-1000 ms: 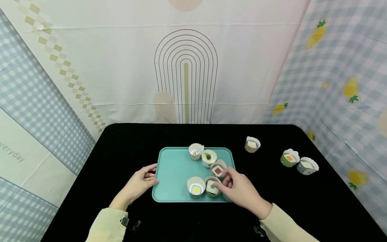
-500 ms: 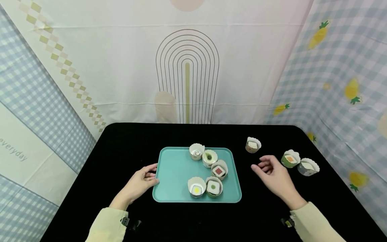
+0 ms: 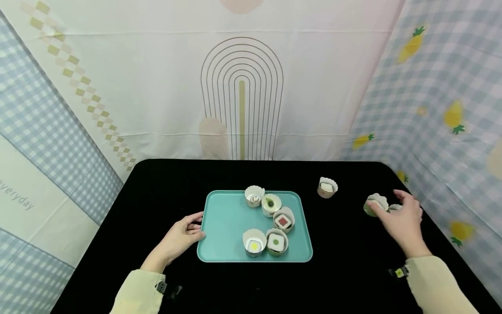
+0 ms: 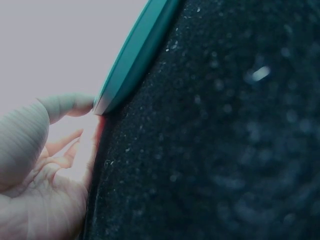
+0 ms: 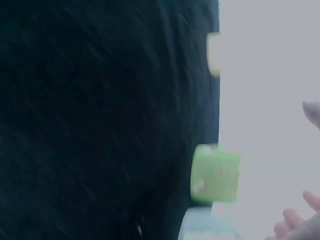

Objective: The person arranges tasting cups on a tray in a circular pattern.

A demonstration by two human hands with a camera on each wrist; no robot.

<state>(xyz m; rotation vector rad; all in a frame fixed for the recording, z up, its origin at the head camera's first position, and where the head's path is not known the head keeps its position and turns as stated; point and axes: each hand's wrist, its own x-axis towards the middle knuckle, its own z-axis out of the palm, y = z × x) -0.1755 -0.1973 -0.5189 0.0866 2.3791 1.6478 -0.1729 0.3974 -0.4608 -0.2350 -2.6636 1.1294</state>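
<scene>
Head view: teal tray (image 3: 226,218) on black table (image 3: 166,187). Left hand (image 3: 176,240) at tray's left edge, thumb and fingers touching it; can't tell if that's a pinch or just contact. Right hand (image 3: 404,222) well right of tray, over the green paper cup (image 5: 215,175); thumb and fingers spread wide, holding nothing. Blue-grey paper cup (image 5: 207,225) just beside the green one, mostly hidden by the hand in head view. Brown paper cup (image 3: 327,187) with white filling also right of tray, nearer to it. Five filled cups on tray's right half: white-lined cup (image 3: 254,196) at far edge, then green-filled cup (image 3: 271,205), red-topped cup (image 3: 284,219), green-dot cup (image 3: 276,242), yellow-dot cup (image 3: 254,242) toward near edge. Right wrist view blurred.
</scene>
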